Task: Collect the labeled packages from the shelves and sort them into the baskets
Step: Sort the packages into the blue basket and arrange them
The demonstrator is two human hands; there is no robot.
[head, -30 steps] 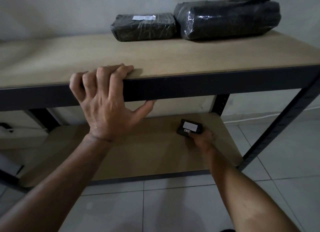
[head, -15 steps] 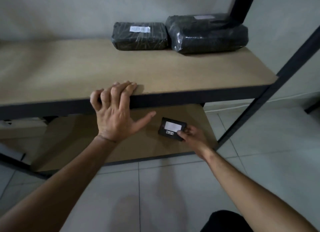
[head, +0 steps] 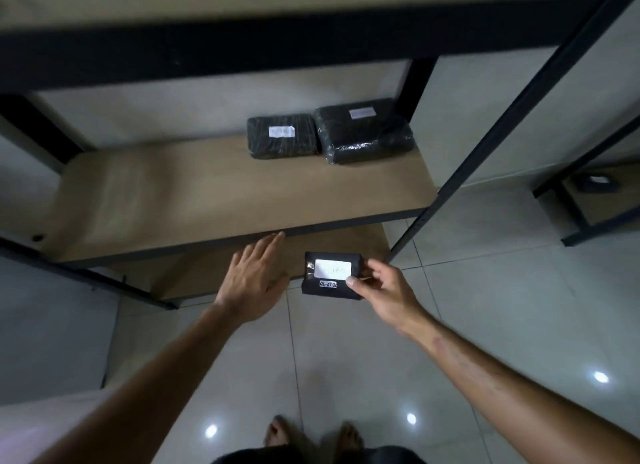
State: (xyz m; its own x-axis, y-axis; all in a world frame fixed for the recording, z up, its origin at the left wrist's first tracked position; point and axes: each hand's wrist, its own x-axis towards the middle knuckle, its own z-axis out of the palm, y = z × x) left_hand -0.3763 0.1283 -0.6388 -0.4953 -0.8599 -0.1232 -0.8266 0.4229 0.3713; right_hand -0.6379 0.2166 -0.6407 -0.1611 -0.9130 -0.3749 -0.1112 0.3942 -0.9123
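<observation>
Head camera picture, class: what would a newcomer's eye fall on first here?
First, the small black package with its white label, pinched in the right hand in front of the shelving. Next, the left hand, open, reaching toward the middle shelf. Then two larger wrapped packages side by side at that shelf's back right.

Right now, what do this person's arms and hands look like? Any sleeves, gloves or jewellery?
Both arms are bare up to the picture's edge: no sleeves show. The left hand and right hand wear no gloves, and no rings, watch or wristband are visible. A faint mark runs along the right forearm.
</observation>
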